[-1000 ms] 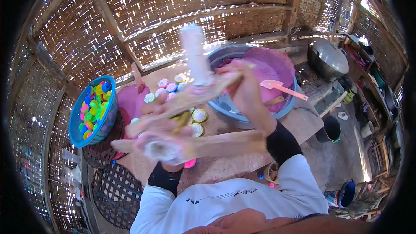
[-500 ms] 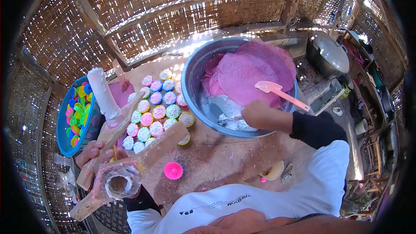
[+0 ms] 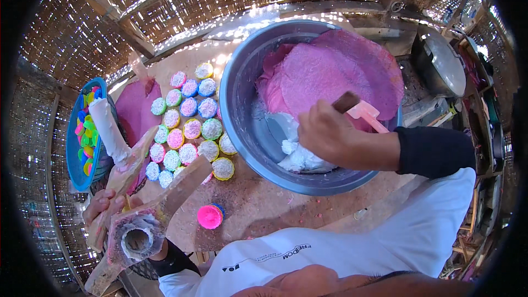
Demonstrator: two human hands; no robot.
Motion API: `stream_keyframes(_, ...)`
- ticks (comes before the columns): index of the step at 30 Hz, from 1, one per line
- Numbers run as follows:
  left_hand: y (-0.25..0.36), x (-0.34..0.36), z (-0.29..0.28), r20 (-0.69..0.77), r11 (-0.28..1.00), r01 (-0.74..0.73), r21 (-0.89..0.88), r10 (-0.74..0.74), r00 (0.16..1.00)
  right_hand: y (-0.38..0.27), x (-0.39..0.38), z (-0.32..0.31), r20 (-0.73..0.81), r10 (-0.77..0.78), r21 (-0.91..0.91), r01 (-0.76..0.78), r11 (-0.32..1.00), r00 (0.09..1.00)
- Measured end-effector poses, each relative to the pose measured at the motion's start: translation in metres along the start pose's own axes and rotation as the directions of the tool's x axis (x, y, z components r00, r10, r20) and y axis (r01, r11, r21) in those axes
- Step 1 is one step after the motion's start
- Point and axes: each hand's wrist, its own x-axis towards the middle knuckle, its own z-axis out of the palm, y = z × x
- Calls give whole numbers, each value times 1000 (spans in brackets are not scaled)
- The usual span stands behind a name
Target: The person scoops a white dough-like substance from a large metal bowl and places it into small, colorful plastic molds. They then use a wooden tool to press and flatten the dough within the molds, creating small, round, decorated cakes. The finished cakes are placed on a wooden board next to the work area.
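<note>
From where I stand, the person's right hand (image 3: 333,137) is inside the big blue-grey basin (image 3: 236,104), low over the white paste (image 3: 305,160). Its fingers are curled tightly around a dark brown flat piece (image 3: 346,102), of which only one end shows above the fist; the other end I cannot see. The step in hand, as I judge it, is to work this paste with the flat piece. Just behind the fist lies a pink spatula (image 3: 366,113); whether the two touch, I cannot tell.

The left hand (image 3: 104,207) is well apart, at the other side. Its fingers are closed around an upper wooden bar (image 3: 129,168), from which a white cylinder (image 3: 109,131) stands up, tilted. Near it is a lower wooden bar (image 3: 184,184) with a whitish-lined hole (image 3: 137,240), whose middle looks hollow to me. These bars hang beside the small cups with white tops (image 3: 192,128).

In my opinion, the next move calls for firm fingers on the flat piece, an even pressure in the paste, and a quiet left hand, so that the bars do not knock against the cups.
</note>
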Motion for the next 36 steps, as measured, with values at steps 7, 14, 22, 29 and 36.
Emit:
stream_keyframes(7, 10, 7, 19, -31, 984, 87, -154, -92, 995, 10, 6, 17, -228, -412, -72, 406, 911, 882)
stream_keyframes(14, 4, 14, 20, -12, 988, 34, -148, -36, 999, 5, -25, 44, -121, -96, 476, 142, 868, 988)
stream_keyframes(22, 9, -2, 40, -13, 915, 202, -350, -221, 975, -15, -77, 21, -47, 215, 577, -150, 803, 975)
stream_keyframes(29, 4, -22, 59, 220, 784, 343, -518, -266, 939, -13, -108, -22, -194, 554, 615, -340, 712, 810)
stream_keyframes(36, 7, -12, 61, 263, 810, 227, -541, -94, 960, -24, -103, -66, -62, 617, 995, -1, 101, 785)
